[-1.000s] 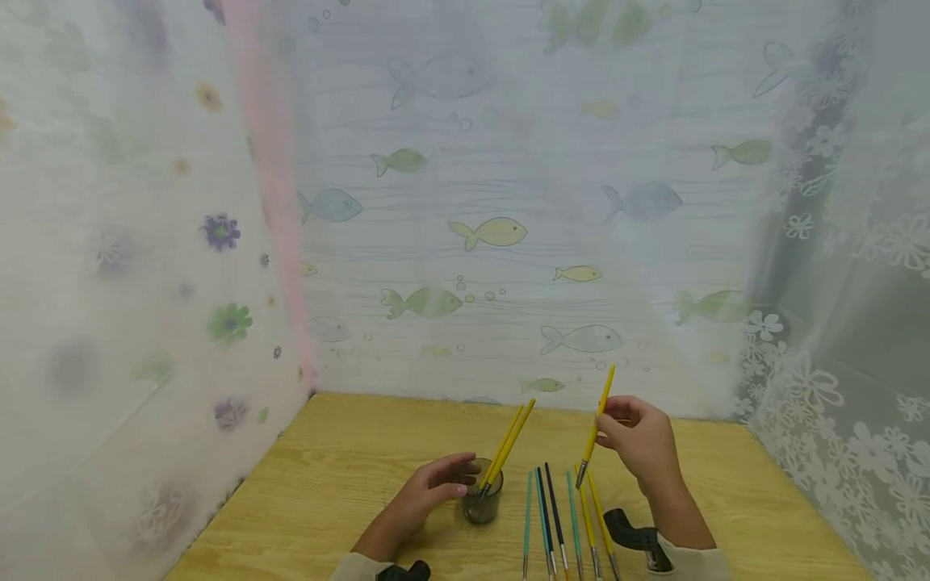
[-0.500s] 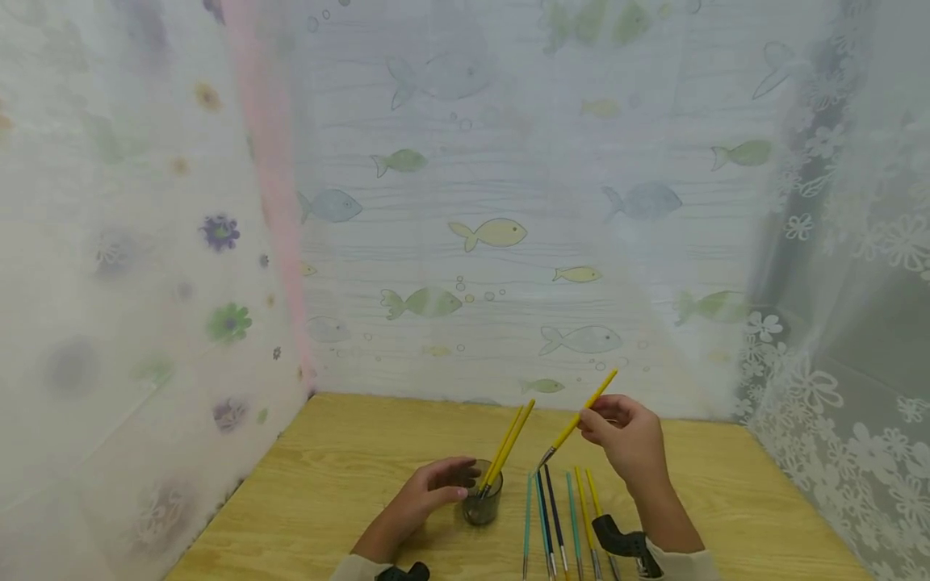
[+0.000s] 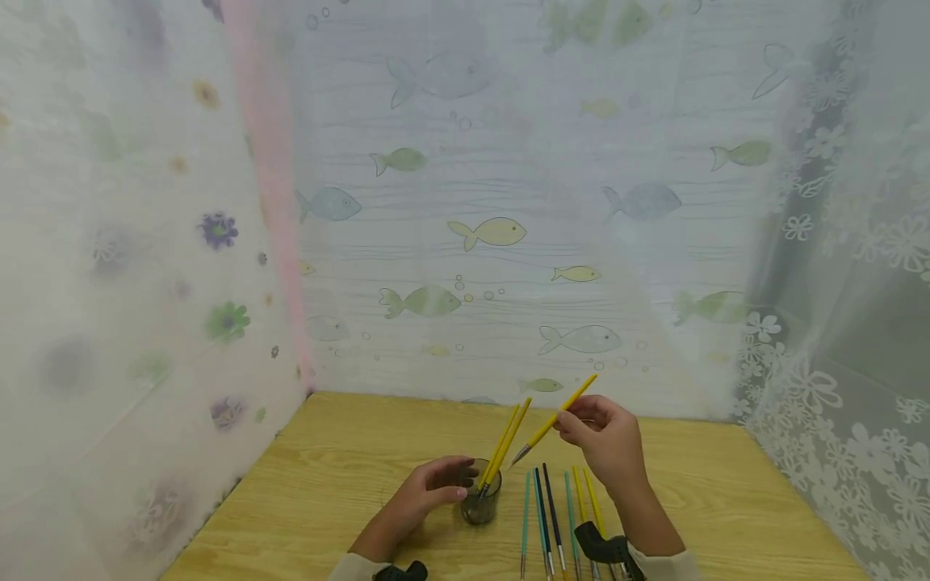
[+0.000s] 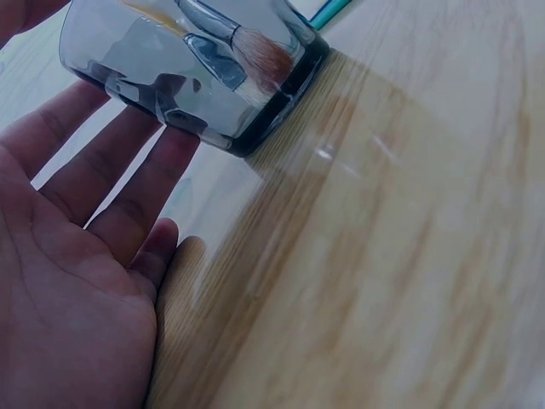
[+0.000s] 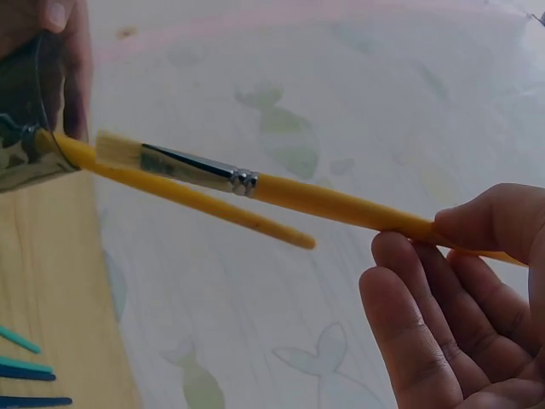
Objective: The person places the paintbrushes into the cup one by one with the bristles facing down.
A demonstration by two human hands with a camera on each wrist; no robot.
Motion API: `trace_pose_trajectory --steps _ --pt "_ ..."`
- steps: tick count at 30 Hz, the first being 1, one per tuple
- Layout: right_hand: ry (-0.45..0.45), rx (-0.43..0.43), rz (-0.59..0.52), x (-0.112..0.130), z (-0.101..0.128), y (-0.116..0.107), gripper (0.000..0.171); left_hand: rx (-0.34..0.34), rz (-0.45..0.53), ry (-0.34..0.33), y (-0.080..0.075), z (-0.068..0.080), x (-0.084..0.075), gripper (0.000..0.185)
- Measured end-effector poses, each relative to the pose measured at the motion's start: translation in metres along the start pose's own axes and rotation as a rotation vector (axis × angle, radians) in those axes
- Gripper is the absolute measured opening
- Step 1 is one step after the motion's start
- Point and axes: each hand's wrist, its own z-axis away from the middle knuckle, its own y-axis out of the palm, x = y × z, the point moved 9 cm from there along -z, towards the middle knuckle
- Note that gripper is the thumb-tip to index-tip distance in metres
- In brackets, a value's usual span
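Note:
My right hand [image 3: 613, 444] pinches a yellow-handled paintbrush [image 5: 324, 206] between thumb and fingers, off the table. Its pale flat bristles and silver ferrule slant down to the left, close by the mouth of a smoky see-through glass [image 3: 480, 512]. Two yellow paintbrushes [image 3: 506, 444] lean in that glass, bristles down, handles sticking up to the right. Around the glass's left side is my left hand [image 3: 429, 489], thumb near the rim and fingers reaching behind it. In the left wrist view the fingers [image 4: 128, 204] meet the glass wall, their tips hidden.
A row of paintbrushes lies on the wooden table [image 3: 349, 436] right of the glass: turquoise [image 3: 526, 516], dark blue [image 3: 554, 508] and yellow [image 3: 594, 500] handles. The right wrist's black camera mount [image 3: 599, 542] covers some of them. Patterned curtains [image 3: 436, 242] stand around the table.
My right hand has moved left towards the glass, and its paintbrush has tilted from nearly upright to a slant with bristles by the rim. The left hand and glass stay put.

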Motion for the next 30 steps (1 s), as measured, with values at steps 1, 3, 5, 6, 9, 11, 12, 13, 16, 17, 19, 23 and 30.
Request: trace_pose_trajectory --steps 1,3,5,6,9,11,12,13,16,17,19,23,30 --pt "-0.005 0.008 0.001 0.000 0.000 0.002 0.027 -0.001 -0.002 -0.002 0.000 0.000 0.000 0.051" --pt "-0.011 0.027 0.006 -0.001 0.000 0.007 0.025 -0.002 -0.006 0.000 -0.001 0.000 0.000 0.051" --pt "-0.015 0.042 0.012 -0.001 0.001 0.012 0.024 -0.001 -0.010 0.004 -0.001 0.000 0.000 0.051" --pt "-0.015 0.050 0.016 -0.002 0.002 0.015 0.024 -0.001 -0.011 0.007 -0.001 0.000 0.000 0.050" --pt "-0.008 0.068 0.026 -0.004 0.003 0.021 0.025 -0.003 -0.015 0.013 -0.001 0.000 -0.001 0.050" --pt "-0.002 0.075 0.031 -0.006 0.004 0.025 0.025 -0.006 -0.017 0.010 -0.001 0.000 -0.001 0.050" --pt "0.002 0.080 0.031 -0.007 0.005 0.027 0.025 -0.009 -0.016 0.009 -0.001 0.000 -0.001 0.050" --pt "0.005 0.084 0.033 -0.008 0.005 0.029 0.025 -0.011 -0.017 0.008 -0.001 0.001 -0.001 0.050" --pt "0.014 0.101 0.036 -0.010 0.007 0.035 0.022 -0.015 -0.016 0.008 -0.001 0.001 -0.002 0.050" --pt "0.016 0.107 0.038 -0.012 0.007 0.037 0.022 -0.016 -0.016 0.010 -0.001 0.001 -0.002 0.050" --pt "0.018 0.116 0.046 -0.014 0.009 0.040 0.020 -0.017 -0.016 0.017 0.000 0.002 -0.003 0.050" --pt "0.036 0.130 0.060 -0.022 0.009 0.047 0.018 -0.018 -0.009 0.019 0.001 0.002 -0.003 0.051" --pt "0.060 0.155 0.101 -0.030 0.011 0.054 0.017 -0.024 -0.001 0.010 0.000 0.000 0.000 0.050"
